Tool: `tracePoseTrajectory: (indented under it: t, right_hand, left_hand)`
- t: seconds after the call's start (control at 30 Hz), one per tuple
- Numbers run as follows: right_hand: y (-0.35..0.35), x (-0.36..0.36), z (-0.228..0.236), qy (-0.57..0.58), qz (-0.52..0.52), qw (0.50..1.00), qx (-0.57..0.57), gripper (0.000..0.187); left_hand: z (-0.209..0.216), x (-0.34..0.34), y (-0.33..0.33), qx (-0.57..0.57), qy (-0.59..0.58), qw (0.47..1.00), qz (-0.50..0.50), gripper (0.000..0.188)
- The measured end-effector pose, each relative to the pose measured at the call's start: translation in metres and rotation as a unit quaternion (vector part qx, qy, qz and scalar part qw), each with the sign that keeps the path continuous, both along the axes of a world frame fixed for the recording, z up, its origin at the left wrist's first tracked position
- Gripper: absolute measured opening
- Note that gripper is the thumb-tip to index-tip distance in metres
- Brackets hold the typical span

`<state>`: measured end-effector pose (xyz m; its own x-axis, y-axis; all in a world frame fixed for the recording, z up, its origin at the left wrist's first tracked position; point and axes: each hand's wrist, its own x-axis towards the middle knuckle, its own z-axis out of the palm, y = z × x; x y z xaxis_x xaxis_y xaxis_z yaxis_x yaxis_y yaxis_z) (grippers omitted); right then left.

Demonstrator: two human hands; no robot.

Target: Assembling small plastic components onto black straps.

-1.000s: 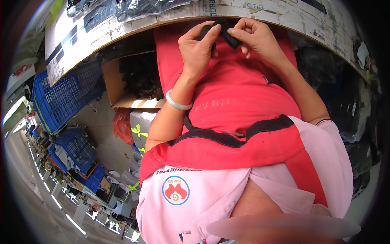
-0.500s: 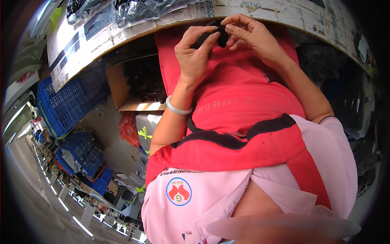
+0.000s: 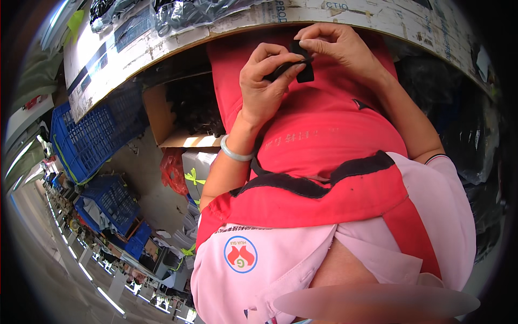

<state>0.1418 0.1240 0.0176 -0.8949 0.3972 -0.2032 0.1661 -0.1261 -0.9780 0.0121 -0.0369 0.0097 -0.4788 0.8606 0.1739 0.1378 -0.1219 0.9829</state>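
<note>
Both hands have drifted slightly lower and left of where they were a moment ago, keeping the same pinch. Closed around a small black piece (image 3: 300, 63), the left hand (image 3: 264, 86) grips it between thumb and curled fingers, a pale bangle (image 3: 235, 153) on its wrist. Just right of it, the right hand (image 3: 340, 51) pinches the piece's upper end with its fingertips. Beyond both hands runs the worn edge of the table (image 3: 178, 46); below them lies a red apron (image 3: 324, 135).

Bright even daylight, strong fisheye bending, dark vignette rim, blurred lower edge
</note>
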Motion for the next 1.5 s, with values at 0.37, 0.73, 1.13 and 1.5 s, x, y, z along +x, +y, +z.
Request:
tracePoseTrajectory:
  t: [0.37, 0.73, 1.13, 1.5]
  right_hand:
    - [0.025, -0.027, 0.027, 0.011, -0.179, 0.984, -0.018, 0.019]
    - [-0.023, -0.047, 0.015, -0.106, 0.224, 0.945, 0.212, 0.021]
    - [-0.008, -0.039, -0.002, -0.006, 0.055, 0.998, 0.025, 0.024]
    - [0.151, -0.058, -0.039, -0.024, -0.161, 0.711, 0.684, 0.034]
  left_hand:
    - [-0.001, 0.004, -0.022, -0.123, -0.272, 0.954, 0.028, 0.017]
    - [-0.021, -0.007, -0.018, -0.101, -0.179, 0.978, 0.025, 0.063]
    - [-0.012, -0.023, 0.006, -0.068, -0.465, 0.88, 0.074, 0.014]
    - [-0.011, -0.023, 0.019, -0.119, -0.405, 0.907, -0.015, 0.013]
